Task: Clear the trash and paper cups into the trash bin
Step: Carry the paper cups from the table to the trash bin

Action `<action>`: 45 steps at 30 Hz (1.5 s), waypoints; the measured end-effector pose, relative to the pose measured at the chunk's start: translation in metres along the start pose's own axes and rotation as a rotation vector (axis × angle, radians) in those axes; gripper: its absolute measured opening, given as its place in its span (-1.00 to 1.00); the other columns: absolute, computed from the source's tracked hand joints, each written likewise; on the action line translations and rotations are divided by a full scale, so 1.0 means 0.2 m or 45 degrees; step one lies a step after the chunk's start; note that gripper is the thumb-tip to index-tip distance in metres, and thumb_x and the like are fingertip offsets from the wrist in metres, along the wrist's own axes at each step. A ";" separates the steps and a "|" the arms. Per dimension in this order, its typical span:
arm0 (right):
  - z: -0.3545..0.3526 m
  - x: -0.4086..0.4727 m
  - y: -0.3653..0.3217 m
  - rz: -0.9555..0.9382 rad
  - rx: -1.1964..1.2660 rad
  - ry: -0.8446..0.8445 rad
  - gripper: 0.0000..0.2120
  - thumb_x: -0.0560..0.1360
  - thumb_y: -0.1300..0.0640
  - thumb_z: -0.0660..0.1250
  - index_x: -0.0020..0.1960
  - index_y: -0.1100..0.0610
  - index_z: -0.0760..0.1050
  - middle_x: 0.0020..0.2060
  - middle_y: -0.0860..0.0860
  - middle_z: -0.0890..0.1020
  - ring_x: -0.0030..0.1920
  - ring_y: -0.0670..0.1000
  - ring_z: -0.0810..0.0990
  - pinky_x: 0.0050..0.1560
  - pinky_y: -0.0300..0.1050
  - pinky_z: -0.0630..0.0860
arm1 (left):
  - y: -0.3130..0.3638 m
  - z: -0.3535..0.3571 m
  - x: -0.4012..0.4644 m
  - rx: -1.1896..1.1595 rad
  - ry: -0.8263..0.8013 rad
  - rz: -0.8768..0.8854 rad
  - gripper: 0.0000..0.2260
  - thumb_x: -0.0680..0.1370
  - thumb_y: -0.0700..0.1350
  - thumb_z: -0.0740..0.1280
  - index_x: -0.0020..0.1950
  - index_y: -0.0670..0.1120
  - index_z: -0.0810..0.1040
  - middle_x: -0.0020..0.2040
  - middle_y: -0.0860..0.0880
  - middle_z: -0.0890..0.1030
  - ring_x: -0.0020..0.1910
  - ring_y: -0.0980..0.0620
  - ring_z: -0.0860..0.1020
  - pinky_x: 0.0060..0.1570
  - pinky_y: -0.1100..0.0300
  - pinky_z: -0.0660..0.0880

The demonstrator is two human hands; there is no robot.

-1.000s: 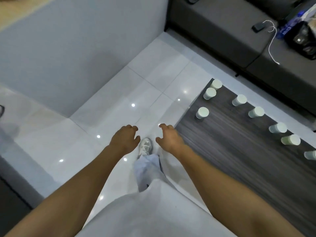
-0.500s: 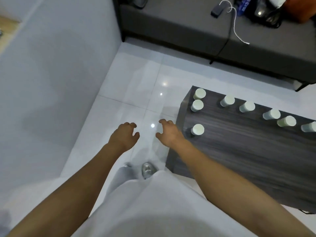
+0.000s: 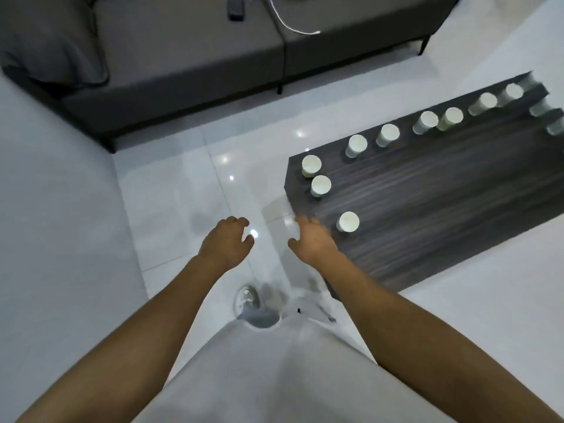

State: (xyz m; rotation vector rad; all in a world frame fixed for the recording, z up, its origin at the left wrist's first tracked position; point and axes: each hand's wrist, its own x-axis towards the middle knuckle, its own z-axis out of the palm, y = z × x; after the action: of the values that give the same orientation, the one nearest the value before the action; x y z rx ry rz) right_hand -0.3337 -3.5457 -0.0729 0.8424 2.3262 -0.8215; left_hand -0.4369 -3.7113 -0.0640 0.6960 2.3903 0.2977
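As far as this view shows, the clearing has hardly begun. The low dark wood-grain table (image 3: 433, 209) carries many small white paper cups, all upright, and none of them is in a hand. One lone white cup (image 3: 348, 221) stands nearest the person, close to the table's left end. Two more cups (image 3: 311, 166) sit one behind the other at the table's corner, toward 12 o'clock from the lone cup. A row of further cups (image 3: 387, 135) runs along the far edge toward 2 o'clock, with a few more blurred at the table's far end. No trash bin appears anywhere in the frame, and no loose trash can be made out on the table, so the judgement is that every cup is yet to be carried off.

The left hand (image 3: 227, 243) hangs over the glossy white tiled floor (image 3: 171, 196), well apart from the table, its fingers loosely curled and holding nothing. The right hand (image 3: 311, 239) hovers over the table's near left edge with fingers relaxed and partly spread, also empty; the lone cup stands just beside it at 2 o'clock, untouched. A dark grey fabric sofa (image 3: 189, 56) fills the view toward 11 o'clock, with a white cable (image 3: 293, 25) lying on its seat.
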 end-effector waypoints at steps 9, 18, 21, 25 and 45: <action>-0.04 0.02 0.12 0.392 0.403 0.166 -0.46 0.52 0.08 0.27 0.47 0.06 0.24 0.35 0.15 0.35 0.35 0.23 0.33 0.29 0.08 0.37 | 0.19 -0.12 0.37 0.249 -0.254 0.355 -0.61 0.60 -0.02 0.21 0.39 -0.12 0.37 0.30 -0.13 0.46 0.29 -0.09 0.41 0.22 0.04 0.42; -0.15 0.24 0.44 0.653 0.609 0.257 -0.49 0.53 0.09 0.26 0.44 0.08 0.23 0.32 0.14 0.36 0.28 0.23 0.38 0.20 0.08 0.41 | 0.62 -0.03 0.77 0.459 -0.425 0.576 -0.60 0.59 -0.03 0.22 0.40 -0.13 0.37 0.30 -0.14 0.46 0.29 -0.11 0.42 0.22 0.03 0.43; -0.16 0.35 0.54 0.706 0.648 0.263 -0.50 0.54 0.03 0.29 0.43 0.09 0.24 0.30 0.13 0.37 0.27 0.21 0.38 0.15 0.03 0.41 | 0.72 0.03 0.92 0.554 -0.494 0.605 -0.59 0.59 -0.03 0.23 0.41 -0.13 0.36 0.30 -0.13 0.46 0.30 -0.11 0.41 0.23 0.01 0.43; -0.16 0.52 0.70 0.800 0.686 0.249 -0.46 0.51 0.02 0.32 0.43 0.10 0.26 0.32 0.13 0.36 0.30 0.19 0.35 0.20 0.04 0.40 | 0.81 0.16 1.13 0.672 -0.547 0.677 -0.59 0.58 -0.05 0.23 0.41 -0.11 0.33 0.31 -0.12 0.44 0.31 -0.11 0.37 0.22 -0.02 0.43; 0.26 1.13 0.92 1.022 0.798 0.266 -0.31 0.49 0.08 0.41 0.51 0.01 0.14 0.50 0.08 0.11 0.47 0.20 0.12 0.41 0.13 0.28 | 0.74 0.77 1.86 1.629 -0.610 1.356 -0.22 0.48 -0.18 0.41 0.55 -0.06 -0.01 0.55 -0.21 -0.01 0.52 -0.28 -0.01 0.47 -0.12 0.00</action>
State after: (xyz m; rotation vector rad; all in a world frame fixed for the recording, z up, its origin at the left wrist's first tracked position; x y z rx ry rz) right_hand -0.3419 -3.3822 -0.3193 2.0210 1.6019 -1.1081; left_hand -0.5280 -3.3766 -0.3180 2.2306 1.2940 -0.9722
